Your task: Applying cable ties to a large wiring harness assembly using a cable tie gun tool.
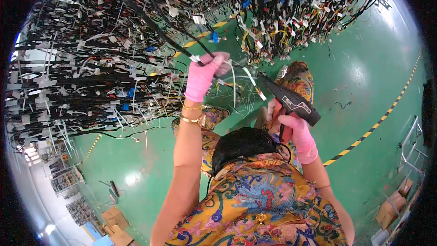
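My left hand (203, 76), in a pink fingerless glove, is closed around a black-wrapped wire harness (157, 28) near a white tag. Loose wire ends with white connectors (261, 94) hang out beyond the fingers, beside a long white cable tie (234, 86). My right hand (298, 135), gloved the same way, grips the handle of a black cable tie gun (297, 105). The gun's nose points up and left toward the wire ends. Whether its tip touches a tie I cannot tell.
Dense masses of hanging wire harnesses (68, 77) fill the left, with another bunch (282, 13) at the top. Yellow-black tape (364, 136) curves over the green floor (350, 95). Cardboard boxes (116, 221) stand at lower left, a metal frame (412, 146) at right.
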The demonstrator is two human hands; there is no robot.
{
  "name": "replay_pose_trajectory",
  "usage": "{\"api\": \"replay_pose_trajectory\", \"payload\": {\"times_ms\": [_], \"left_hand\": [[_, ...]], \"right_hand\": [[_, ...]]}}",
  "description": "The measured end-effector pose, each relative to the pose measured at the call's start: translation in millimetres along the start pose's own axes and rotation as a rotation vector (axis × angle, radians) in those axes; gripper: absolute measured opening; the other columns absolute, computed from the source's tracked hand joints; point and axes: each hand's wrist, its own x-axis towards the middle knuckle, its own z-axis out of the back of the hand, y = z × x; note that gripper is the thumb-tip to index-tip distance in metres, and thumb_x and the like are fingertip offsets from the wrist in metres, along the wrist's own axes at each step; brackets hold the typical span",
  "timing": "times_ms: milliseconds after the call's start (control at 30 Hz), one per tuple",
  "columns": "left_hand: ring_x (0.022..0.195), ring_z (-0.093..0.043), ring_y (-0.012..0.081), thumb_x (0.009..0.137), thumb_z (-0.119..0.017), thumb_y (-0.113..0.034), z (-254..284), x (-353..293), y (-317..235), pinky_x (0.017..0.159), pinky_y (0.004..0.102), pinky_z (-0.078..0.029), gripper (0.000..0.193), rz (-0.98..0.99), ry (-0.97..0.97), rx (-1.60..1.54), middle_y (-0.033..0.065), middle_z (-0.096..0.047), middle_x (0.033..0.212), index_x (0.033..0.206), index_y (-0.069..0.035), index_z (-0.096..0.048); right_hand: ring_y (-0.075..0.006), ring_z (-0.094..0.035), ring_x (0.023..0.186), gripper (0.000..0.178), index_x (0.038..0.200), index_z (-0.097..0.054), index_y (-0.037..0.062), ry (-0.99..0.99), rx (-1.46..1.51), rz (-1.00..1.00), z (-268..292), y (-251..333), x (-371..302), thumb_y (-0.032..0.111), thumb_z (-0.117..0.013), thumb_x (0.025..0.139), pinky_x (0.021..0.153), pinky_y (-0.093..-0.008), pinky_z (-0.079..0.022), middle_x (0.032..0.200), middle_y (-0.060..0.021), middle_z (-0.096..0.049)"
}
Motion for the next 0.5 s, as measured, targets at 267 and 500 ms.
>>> {"api": "replay_pose_trajectory", "payload": {"times_ms": [267, 500], "left_hand": [[0.082, -0.071, 0.0162, 0.099, -0.066, -0.03, -29.6, -42.7, 0.2, 0.076, 0.0272, -0.057, 0.039, 0.028, 0.017, -0.114, 0.0097, -0.073, 0.096, 0.113, 0.006, -0.07], [0.085, -0.072, 0.0179, 0.1, -0.066, -0.02, -41.7, -52.9, 1.0, 0.078, 0.0297, -0.06, 0.03, 0.0, -0.058, -0.225, 0.0114, -0.073, 0.099, 0.109, 0.008, -0.069]], "right_hand": [[-0.0165, -0.062, 0.091, 0.044, 0.125, -0.06, 0.0046, 0.099, 0.003, -0.057, -19.5, 8.4, -7.9, 0.01, -0.063, 0.081, 0.078, -0.0291, -0.051, 0.096, -0.0053, -0.064], [-0.0152, -0.062, 0.09, 0.047, 0.126, -0.06, 0.005, 0.154, -0.059, -0.022, -22.1, 16.1, -8.6, 0.013, -0.068, 0.081, 0.076, -0.0278, -0.052, 0.097, -0.005, -0.065]]}}
